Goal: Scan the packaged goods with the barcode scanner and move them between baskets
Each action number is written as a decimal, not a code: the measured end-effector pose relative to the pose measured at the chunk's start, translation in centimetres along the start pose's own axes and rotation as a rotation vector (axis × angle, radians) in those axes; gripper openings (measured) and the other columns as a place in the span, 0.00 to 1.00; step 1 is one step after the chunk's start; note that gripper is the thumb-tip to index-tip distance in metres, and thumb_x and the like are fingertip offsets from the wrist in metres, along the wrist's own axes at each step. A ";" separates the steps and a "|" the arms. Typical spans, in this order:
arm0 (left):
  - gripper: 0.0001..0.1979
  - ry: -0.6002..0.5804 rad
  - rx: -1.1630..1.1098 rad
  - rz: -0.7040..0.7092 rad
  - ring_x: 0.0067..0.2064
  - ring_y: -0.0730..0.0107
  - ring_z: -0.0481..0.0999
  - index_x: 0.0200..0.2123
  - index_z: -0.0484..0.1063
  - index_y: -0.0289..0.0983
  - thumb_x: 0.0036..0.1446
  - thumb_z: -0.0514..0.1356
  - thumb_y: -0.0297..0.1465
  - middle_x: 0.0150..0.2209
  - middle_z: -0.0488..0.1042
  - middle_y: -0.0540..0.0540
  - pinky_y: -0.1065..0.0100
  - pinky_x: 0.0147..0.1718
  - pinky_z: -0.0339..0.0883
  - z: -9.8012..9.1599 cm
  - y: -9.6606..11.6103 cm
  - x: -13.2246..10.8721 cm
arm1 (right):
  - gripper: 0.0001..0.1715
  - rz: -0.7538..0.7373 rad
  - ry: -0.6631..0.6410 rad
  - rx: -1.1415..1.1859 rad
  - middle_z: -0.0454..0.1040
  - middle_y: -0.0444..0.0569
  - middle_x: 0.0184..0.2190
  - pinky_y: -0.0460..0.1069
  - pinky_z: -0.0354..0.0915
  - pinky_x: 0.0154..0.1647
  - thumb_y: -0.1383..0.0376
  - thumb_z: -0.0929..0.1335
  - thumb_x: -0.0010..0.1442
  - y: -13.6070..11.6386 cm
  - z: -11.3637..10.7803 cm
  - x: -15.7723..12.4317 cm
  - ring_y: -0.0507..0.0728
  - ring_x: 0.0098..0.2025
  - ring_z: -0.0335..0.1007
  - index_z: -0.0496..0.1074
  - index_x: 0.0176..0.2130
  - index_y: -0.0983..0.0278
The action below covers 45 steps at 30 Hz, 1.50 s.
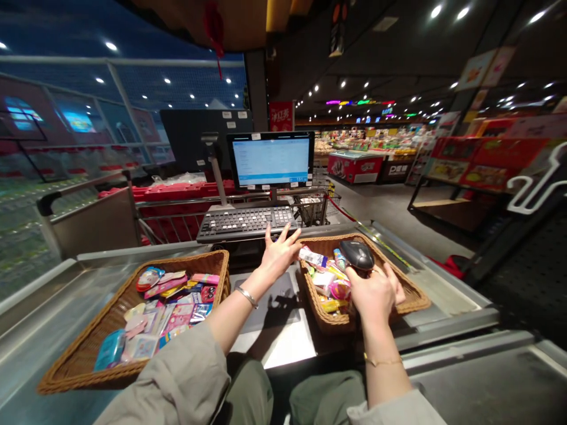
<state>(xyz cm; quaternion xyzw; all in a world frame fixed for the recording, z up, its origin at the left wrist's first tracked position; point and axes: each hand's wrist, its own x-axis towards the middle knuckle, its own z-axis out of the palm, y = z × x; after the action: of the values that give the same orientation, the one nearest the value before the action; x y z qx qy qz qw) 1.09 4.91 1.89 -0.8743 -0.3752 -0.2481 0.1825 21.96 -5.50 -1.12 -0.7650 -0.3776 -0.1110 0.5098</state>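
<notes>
My right hand [376,290] is wrapped round a black barcode scanner [357,255], held above the right wicker basket [410,289]. Small colourful packets [325,280] lie in that basket, left of the scanner. My left hand [280,252] reaches over the front right edge of the black keyboard [245,221], fingers spread and nothing in them. Its fingertips are at or just above the keys; contact cannot be made out. Behind the keyboard stands a lit monitor [271,159] with a pale blue screen.
On the left counter sits another wicker basket [84,342] holding several packets [177,313]. A metal counter edge [460,321] runs along the right. Past the monitor are a shopping cart [310,206] and a red freezer chest [354,167]. A white hook [531,189] juts in at far right.
</notes>
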 end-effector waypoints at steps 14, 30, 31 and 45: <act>0.25 -0.079 0.031 0.149 0.73 0.51 0.43 0.62 0.64 0.51 0.64 0.55 0.27 0.69 0.55 0.49 0.28 0.63 0.23 3.5 3.1 2.5 | 0.19 0.115 -0.005 0.033 0.80 0.54 0.43 0.62 0.46 0.61 0.50 0.70 0.48 1.5 -1.0 1.5 0.67 0.59 0.61 0.78 0.31 0.62; 0.27 -0.099 0.038 -0.016 0.72 0.49 0.45 0.64 0.61 0.44 0.64 0.56 0.41 0.70 0.53 0.42 0.27 0.63 0.31 1.1 0.9 -0.9 | 0.17 0.059 -0.072 0.069 0.79 0.55 0.43 0.63 0.46 0.62 0.51 0.69 0.49 -0.9 -0.4 0.1 0.67 0.60 0.61 0.77 0.30 0.62; 0.27 -0.098 0.044 -0.024 0.72 0.49 0.45 0.64 0.61 0.44 0.64 0.57 0.41 0.70 0.53 0.42 0.27 0.63 0.31 0.8 0.7 -1.1 | 0.17 0.057 -0.077 0.073 0.79 0.56 0.43 0.63 0.46 0.62 0.51 0.69 0.49 -1.2 -0.3 0.0 0.67 0.60 0.60 0.77 0.30 0.62; 0.25 -0.092 0.112 -0.156 0.72 0.46 0.47 0.63 0.64 0.46 0.63 0.58 0.41 0.70 0.54 0.41 0.28 0.63 0.33 -2.6 -3.7 -6.3 | 0.19 -0.059 -0.151 0.124 0.80 0.56 0.41 0.63 0.47 0.61 0.49 0.69 0.47 -6.1 1.6 -3.5 0.67 0.60 0.61 0.76 0.28 0.61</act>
<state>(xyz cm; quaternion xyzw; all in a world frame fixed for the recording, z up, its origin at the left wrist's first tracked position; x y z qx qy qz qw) -6.19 2.50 0.87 -0.8413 -0.4635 -0.1999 0.1936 14.93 -4.54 0.45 -0.7267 -0.4434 -0.0447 0.5228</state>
